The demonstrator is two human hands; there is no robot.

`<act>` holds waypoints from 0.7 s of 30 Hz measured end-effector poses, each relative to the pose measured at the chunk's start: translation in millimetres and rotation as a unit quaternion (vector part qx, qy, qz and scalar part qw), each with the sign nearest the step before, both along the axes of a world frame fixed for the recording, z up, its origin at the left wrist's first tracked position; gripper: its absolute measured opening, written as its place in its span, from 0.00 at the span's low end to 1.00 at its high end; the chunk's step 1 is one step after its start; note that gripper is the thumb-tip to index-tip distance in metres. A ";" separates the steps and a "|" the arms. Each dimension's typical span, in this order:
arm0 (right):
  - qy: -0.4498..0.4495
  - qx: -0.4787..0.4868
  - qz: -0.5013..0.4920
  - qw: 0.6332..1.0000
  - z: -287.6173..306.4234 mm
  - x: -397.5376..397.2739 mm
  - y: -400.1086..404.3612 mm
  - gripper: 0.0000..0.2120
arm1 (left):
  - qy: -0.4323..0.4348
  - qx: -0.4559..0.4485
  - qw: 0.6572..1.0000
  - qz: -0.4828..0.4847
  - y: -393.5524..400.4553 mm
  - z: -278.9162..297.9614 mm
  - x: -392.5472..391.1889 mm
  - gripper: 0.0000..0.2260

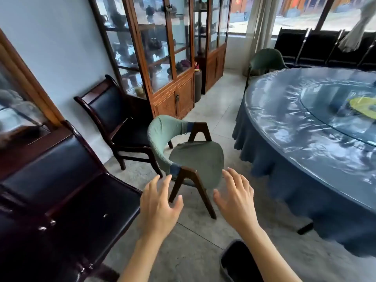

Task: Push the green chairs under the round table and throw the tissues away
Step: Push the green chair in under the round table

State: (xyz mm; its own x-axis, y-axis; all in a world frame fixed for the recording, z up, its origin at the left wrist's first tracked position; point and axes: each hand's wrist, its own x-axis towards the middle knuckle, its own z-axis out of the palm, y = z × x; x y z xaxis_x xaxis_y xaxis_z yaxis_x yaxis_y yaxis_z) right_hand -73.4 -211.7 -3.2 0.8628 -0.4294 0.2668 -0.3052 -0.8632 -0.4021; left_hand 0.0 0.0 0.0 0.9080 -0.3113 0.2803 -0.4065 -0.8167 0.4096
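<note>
Head view looks down on a green chair [183, 147] standing on the tiled floor [219, 110], well out from the round counter [305, 127], its seat turned toward the counter's blue skirt. Both hands reach for it: the left hand [159, 206] and the right hand [237, 197] are spread wide, fingers apart, each grip holding nothing and not yet touching the chair. A second green chair [266, 60] sits at the far side of the counter, already close in. No tissues can be made out.

The chair looks light, with a stiff wooden frame and a padded, fabric-covered curved back. The curved backrest or the near wooden A-shaped leg frame [189, 186] seems the firmest place to take hold; the fabric may slip a little. Its legs should slide easily on the smooth tile.

Dark wooden chairs [114, 119] line the wall to the left, beside glass cabinets [162, 58]. The draped skirt and a counter leg [305, 227] could snag the chair.
</note>
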 end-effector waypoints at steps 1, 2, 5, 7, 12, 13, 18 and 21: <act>0.005 0.007 0.009 1.000 -2.4 16.6 8.9 0.31 | 0.010 -0.004 1.000 -0.001 8.7 -1.0 14.5 0.28; 0.003 0.013 0.011 1.000 -2.8 33.0 17.8 0.31 | 0.012 -0.013 1.000 0.013 16.6 -3.6 27.9 0.28; 0.024 -0.003 0.029 0.999 -10.4 76.0 43.5 0.31 | 0.020 -0.008 0.999 0.025 37.7 -15.0 64.9 0.29; 0.023 -0.007 0.043 0.999 -12.2 105.4 57.8 0.30 | 0.025 -0.012 0.999 0.029 50.6 -19.2 88.9 0.28; 0.025 -0.005 0.062 0.998 -14.1 165.2 79.2 0.30 | 0.029 -0.019 0.998 0.054 70.3 -25.6 141.1 0.28; 0.027 -0.004 0.066 0.997 -14.3 176.6 81.6 0.30 | 0.029 -0.021 0.998 0.057 72.0 -25.7 150.6 0.28; 0.040 0.000 0.082 0.996 -16.7 232.6 83.6 0.30 | 0.038 -0.023 0.997 0.071 74.8 -28.5 199.5 0.27; 0.036 0.004 0.090 0.995 -23.9 268.2 77.9 0.30 | 0.037 -0.019 0.996 0.081 70.9 -33.1 235.1 0.27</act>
State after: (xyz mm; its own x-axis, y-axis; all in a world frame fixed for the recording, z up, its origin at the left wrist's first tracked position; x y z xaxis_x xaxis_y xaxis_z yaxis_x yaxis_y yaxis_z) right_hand 194.8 -133.9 -27.2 0.9427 -0.2679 0.1991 -0.1737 -0.9031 -0.3926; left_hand 235.1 70.9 -33.1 0.9639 -0.1500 0.2202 -0.2388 -0.8527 0.4646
